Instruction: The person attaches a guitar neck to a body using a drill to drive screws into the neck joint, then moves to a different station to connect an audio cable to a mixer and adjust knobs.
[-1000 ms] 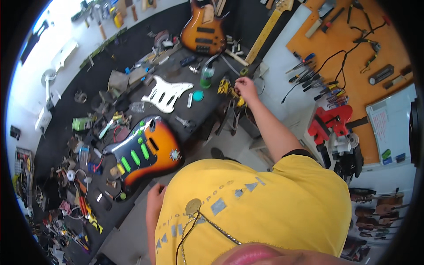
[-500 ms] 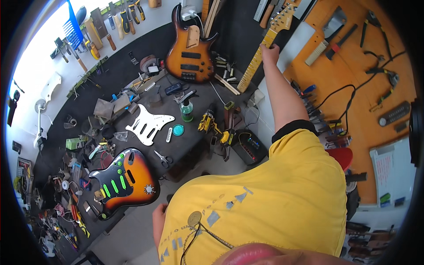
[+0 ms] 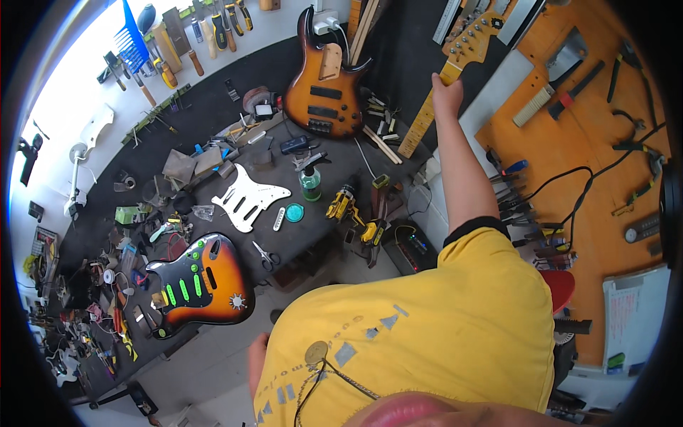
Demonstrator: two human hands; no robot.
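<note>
My right hand (image 3: 448,97) is stretched forward and closed around a guitar neck (image 3: 421,127), just below its headstock (image 3: 475,37). The neck has a pale maple fingerboard and leans upright, its bare heel end low by the back of the bench. My left hand (image 3: 259,359) hangs down beside my yellow shirt, partly covered by it; its fingers cannot be made out. To the left of the neck a sunburst bass body (image 3: 329,99) stands upright. A sunburst guitar body (image 3: 226,281) with a black pickguard and green pickup covers lies at the bench's near edge.
On the dark bench are a white pickguard (image 3: 249,196), a green spray bottle (image 3: 310,183), scissors (image 3: 267,256) and a yellow drill (image 3: 343,202). Loose tools and parts crowd the left side. Hand tools hang on the orange board (image 3: 526,146) at the right.
The view has shifted, so the bench and instruments appear farther right. My right hand still grips the neck, its thumb now showing across the front near the headstock. My left hand stays low.
</note>
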